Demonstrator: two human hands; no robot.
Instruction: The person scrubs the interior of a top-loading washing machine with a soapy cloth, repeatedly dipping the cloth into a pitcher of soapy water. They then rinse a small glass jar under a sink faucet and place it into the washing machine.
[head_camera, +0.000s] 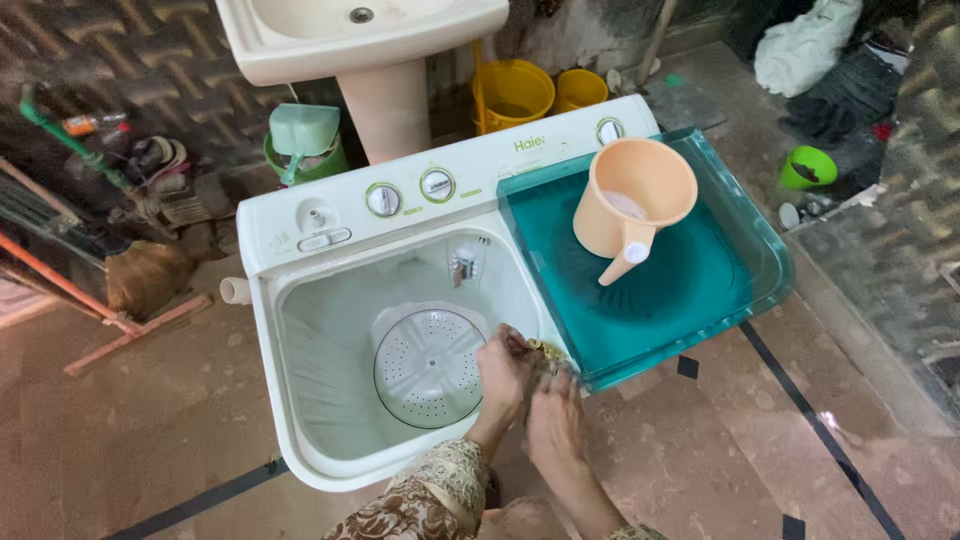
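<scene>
Scrub pad (545, 352) sits on washer tub rim (545, 335), pinched btwn left hand (503, 375) & right hand (556, 425), both curled on it. Scrubbing step; next prob needs firm strokes along rim.

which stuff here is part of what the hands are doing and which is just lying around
In use:
- left hand and right hand, together at the tub's front rim
- small scrubber or cloth between them, hard to tell which
- open wash tub of the washing machine

Lying about:
- peach jug on the teal lid
- yellow buckets
- green watering can
- broom
- pedestal sink
</scene>
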